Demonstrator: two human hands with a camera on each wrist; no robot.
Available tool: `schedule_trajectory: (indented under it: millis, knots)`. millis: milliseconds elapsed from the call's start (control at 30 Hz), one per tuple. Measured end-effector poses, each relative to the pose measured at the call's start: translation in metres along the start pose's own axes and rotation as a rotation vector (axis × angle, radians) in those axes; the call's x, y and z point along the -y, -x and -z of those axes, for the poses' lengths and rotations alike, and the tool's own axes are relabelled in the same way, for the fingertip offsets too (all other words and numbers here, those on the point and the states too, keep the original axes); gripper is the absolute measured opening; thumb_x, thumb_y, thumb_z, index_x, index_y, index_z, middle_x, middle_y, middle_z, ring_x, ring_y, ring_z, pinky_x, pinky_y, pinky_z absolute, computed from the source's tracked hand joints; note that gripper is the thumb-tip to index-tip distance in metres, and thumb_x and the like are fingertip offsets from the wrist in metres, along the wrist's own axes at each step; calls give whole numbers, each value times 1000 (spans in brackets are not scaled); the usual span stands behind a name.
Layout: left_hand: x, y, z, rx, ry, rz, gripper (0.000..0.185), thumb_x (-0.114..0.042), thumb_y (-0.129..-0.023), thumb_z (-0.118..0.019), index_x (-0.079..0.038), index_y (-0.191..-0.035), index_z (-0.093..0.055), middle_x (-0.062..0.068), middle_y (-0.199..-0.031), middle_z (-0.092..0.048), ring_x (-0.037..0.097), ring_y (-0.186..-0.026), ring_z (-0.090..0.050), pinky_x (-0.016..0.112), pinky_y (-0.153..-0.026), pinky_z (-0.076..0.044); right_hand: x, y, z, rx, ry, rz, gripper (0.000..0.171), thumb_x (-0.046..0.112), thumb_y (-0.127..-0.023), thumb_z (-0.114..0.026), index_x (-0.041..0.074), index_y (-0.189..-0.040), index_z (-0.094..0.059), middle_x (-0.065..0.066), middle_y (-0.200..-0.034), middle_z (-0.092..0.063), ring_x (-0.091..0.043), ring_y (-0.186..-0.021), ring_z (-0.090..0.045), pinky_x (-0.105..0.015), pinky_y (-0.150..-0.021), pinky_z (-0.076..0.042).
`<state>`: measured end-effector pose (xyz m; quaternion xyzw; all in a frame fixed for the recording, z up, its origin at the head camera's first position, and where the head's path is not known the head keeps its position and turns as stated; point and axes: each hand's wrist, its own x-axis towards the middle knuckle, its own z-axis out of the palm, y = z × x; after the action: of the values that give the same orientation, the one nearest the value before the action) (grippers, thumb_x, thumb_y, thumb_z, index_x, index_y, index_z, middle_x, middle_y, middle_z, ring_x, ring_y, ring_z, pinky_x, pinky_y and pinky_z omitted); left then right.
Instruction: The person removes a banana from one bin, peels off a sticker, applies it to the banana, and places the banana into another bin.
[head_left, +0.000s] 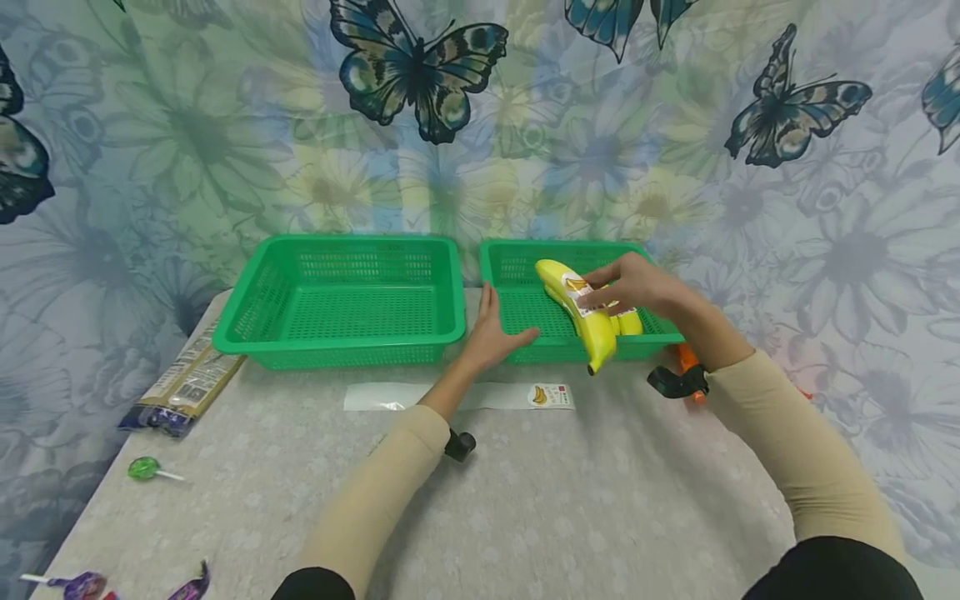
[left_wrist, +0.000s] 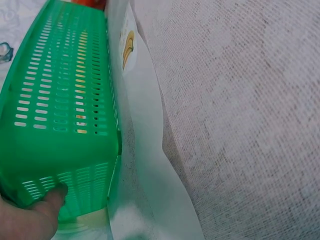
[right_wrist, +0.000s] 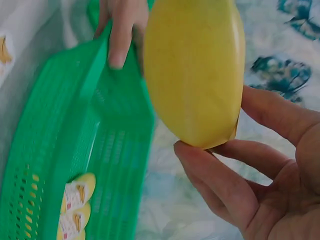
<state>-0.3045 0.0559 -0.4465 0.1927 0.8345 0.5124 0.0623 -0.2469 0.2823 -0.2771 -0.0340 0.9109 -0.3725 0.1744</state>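
Note:
A yellow banana (head_left: 597, 332) with a white printed label is held in my right hand (head_left: 633, 282), over the smaller green basket (head_left: 543, 354). In the right wrist view, the thumb and fingertips pinch the banana (right_wrist: 195, 75) near its lower end. More yellow fruit with banana labels (right_wrist: 75, 197) lies inside that basket, partly hidden behind the right hand in the head view. My left hand (head_left: 491, 333) is at the basket's left end, thumb spread from straight fingers. The left wrist view has a fingertip right against the slotted end wall (left_wrist: 85, 185).
A larger green basket (head_left: 337, 354) stands on the left. In front lies a flat clear strip (head_left: 480, 397) with a banana label. Golden packets (head_left: 183, 379), a green lollipop (head_left: 142, 468) and purple-wrapped sweets (head_left: 84, 586) are at the left. Something orange (head_left: 688, 360) lies behind the right wrist.

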Motion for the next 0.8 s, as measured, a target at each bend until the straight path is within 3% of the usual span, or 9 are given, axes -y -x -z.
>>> schedule_trajectory:
  millis: [133,400,633,700,800]
  knots:
    - [0,0,1,-2,7,2,116,-58,-82,-68,-12,-156,9,-4,-164,20,31,-153,-4,54,-119,-26,-3,-27,8,2,35,9,47,25,-92,-69,0,-131,-60,-15,-152,-42,-35,-120,-60,-38,-91,-57]
    - [0,1,0,7,5,21,116,-59,-82,-68,-14,-156,10,-2,-164,19,31,-153,-4,54,-119,-26,-11,-77,11,-20,58,-57,45,26,-91,-69,-2,-127,-63,-14,-151,-44,-31,-112,-65,-40,-93,-57]
    - [1,1,-1,1,8,28,115,-56,-83,-69,-16,-156,11,-5,-164,20,30,-153,-4,54,-119,-27,-28,-112,8,-38,55,-122,51,27,-89,-72,-1,-130,-60,-13,-152,-43,-11,-74,-69,-42,-95,-55]
    - [1,1,-1,-1,0,27,115,-56,-83,-69,-15,-156,11,-5,-164,20,30,-153,-4,53,-119,-27,-33,-119,6,-36,50,-140,52,28,-90,-71,0,-132,-59,-13,-152,-43,-11,-75,-69,-44,-98,-53]
    - [1,1,0,-6,-8,20,115,-54,-83,-69,-14,-156,10,-3,-164,20,30,-153,-5,52,-119,-28,-38,-128,4,-39,46,-166,49,28,-90,-71,1,-131,-61,-14,-151,-45,-19,-91,-71,-47,-101,-51]
